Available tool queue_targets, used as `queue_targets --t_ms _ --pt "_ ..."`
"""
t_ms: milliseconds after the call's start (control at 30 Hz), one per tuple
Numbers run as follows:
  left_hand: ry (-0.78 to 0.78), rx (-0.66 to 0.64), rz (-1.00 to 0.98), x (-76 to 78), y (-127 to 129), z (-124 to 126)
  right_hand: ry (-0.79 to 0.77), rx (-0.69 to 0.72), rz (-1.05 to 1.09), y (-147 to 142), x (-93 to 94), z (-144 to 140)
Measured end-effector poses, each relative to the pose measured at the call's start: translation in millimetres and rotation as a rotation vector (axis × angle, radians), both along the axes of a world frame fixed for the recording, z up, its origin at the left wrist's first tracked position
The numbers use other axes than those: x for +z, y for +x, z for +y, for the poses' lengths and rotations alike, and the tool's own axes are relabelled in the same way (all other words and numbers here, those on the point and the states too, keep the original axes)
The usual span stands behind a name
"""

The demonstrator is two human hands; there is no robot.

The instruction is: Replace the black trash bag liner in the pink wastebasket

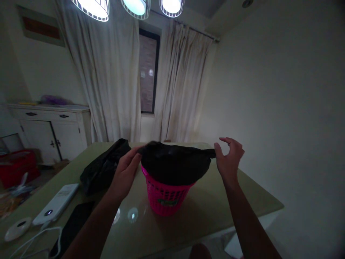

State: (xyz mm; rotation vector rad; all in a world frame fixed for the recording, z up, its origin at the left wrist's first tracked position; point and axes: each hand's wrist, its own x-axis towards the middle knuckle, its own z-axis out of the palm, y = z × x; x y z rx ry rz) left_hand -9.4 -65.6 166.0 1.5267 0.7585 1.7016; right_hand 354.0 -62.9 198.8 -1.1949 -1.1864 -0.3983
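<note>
A pink plastic basket (167,196) with a slotted wall and a green label stands upright on the table. Over its mouth lies a black plastic bag (176,162), draped across the rim and stretched sideways between both hands. My left hand (128,167) pinches the bag's left edge, just beyond the basket's rim. At the right, my right hand (230,156) grips the bag's drawn-out corner near the thumb, its other fingers curled and partly apart. The inside of the basket is hidden by the bag.
Left of the basket, another black plastic bag (104,165) lies crumpled on the greenish table (210,212). Nearer me are a white power bank (56,204) with a cable (36,235), a dark flat item (75,223) and a round white object (18,229). A white cabinet (68,138) stands behind.
</note>
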Motion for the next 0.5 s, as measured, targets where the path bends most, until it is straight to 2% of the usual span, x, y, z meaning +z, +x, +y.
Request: queue_targets --t_ms 33,67,133,200,233,300,333,400,500 --pt "-0.037 -0.075 -0.025 3.4 6.0 -5.2 0.028 0.062 -0.093 -13.3 5.0 -7.5" --pt "-0.054 -0.14 -0.056 7.5 13.2 -11.6 0.003 0.193 -0.194 -29.2 9.4 -14.4" --pt "-0.037 -0.227 -0.099 14.1 27.5 -25.9 -0.192 0.531 -0.473 -64.1 14.8 -21.3" --pt "0.017 -0.267 -0.044 14.1 35.4 -36.9 -0.388 0.788 -0.695 -93.4 15.1 -15.3" --pt "0.052 -0.277 0.019 11.2 35.1 -39.3 -0.46 0.879 -0.746 -103.2 13.7 -7.8" --pt "0.134 -0.267 0.153 1.0 26.2 -36.2 -0.573 1.036 -0.706 -112.6 8.7 11.6" --pt "0.176 -0.249 0.222 -4.9 19.3 -31.1 -0.597 1.068 -0.644 -113.7 5.7 21.1" --pt "0.231 -0.189 0.372 -15.0 7.2 -17.1 -0.596 1.041 -0.523 -115.0 0.0 35.7" --pt "0.288 -0.072 0.568 -19.3 7.5 3.1 -0.583 0.961 -0.521 -124.3 -3.0 44.3"
